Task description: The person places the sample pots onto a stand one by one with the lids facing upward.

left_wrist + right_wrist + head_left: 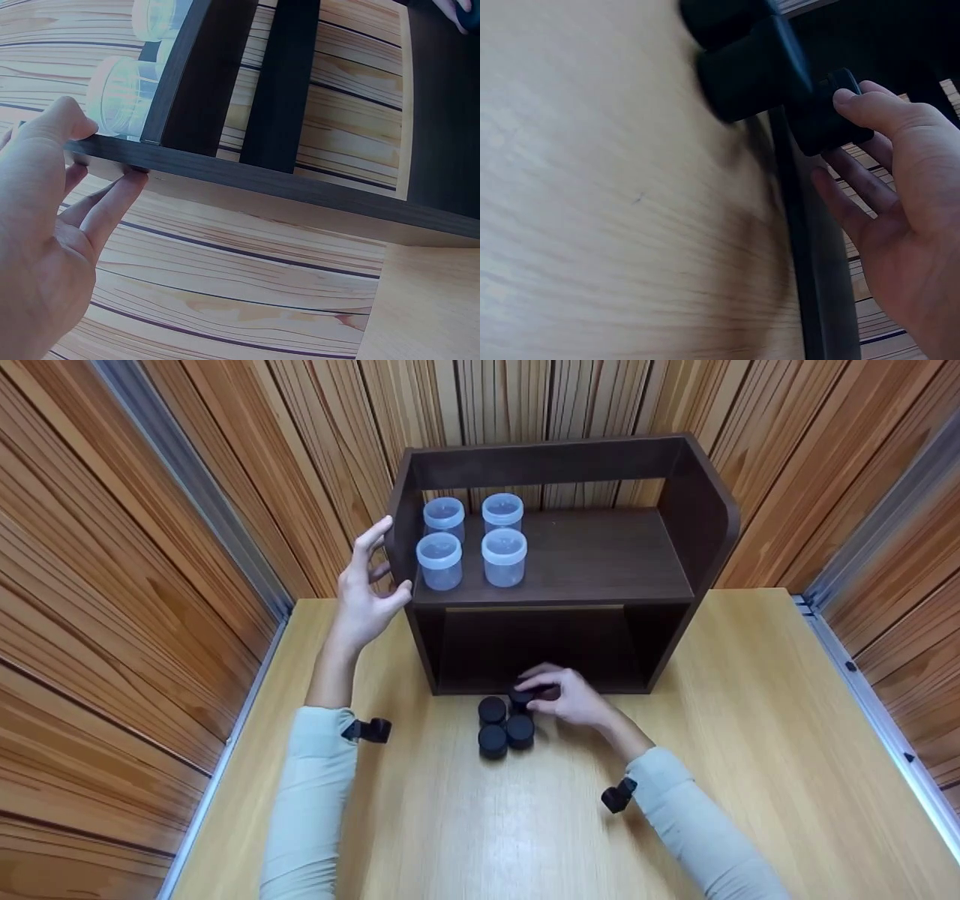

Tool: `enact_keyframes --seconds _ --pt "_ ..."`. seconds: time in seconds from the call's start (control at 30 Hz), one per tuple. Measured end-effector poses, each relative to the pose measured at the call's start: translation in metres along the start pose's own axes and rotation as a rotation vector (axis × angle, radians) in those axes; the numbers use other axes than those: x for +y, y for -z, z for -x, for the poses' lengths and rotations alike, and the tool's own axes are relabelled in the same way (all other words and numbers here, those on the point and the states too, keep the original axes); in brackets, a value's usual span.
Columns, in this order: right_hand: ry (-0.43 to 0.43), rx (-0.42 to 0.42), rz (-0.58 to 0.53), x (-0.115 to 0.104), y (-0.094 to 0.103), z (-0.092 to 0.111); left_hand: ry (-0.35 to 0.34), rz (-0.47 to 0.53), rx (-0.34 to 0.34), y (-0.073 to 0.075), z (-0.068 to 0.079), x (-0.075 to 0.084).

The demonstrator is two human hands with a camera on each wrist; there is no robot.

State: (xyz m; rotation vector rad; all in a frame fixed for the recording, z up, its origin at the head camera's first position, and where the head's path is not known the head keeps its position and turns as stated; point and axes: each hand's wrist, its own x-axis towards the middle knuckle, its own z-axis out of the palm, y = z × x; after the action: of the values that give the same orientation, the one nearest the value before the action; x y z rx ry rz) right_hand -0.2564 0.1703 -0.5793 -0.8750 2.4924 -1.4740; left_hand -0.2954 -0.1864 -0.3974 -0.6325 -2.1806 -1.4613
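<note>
The dark brown two-tier shelf (555, 604) stands on the table, and my left hand (365, 601) grips its left side panel. In the left wrist view, thumb and fingers of the left hand (49, 225) lie on opposite faces of the panel (300, 191). At the shelf's lower front edge, my right hand (576, 699) pinches a small black lidded jar (829, 116) between thumb and fingers. Beside it, several like black jars (493, 741) stand close together. On the upper board, several clear plastic jars (504, 559) with translucent lids stand in two rows at the left end.
The light wooden table (420, 825) carries the shelf towards its back. Wood-patterned walls (135, 547) rise behind and on both sides, with metal rails (885, 720) along the side edges. The shelf's right side panel (701, 517) stands tall at the right.
</note>
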Motion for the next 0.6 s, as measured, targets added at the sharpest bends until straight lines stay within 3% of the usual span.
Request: enact_keyframes --seconds 0.6 --pt "0.05 0.115 -0.141 -0.034 0.013 0.003 -0.012 -0.007 -0.019 0.001 0.0 0.0"
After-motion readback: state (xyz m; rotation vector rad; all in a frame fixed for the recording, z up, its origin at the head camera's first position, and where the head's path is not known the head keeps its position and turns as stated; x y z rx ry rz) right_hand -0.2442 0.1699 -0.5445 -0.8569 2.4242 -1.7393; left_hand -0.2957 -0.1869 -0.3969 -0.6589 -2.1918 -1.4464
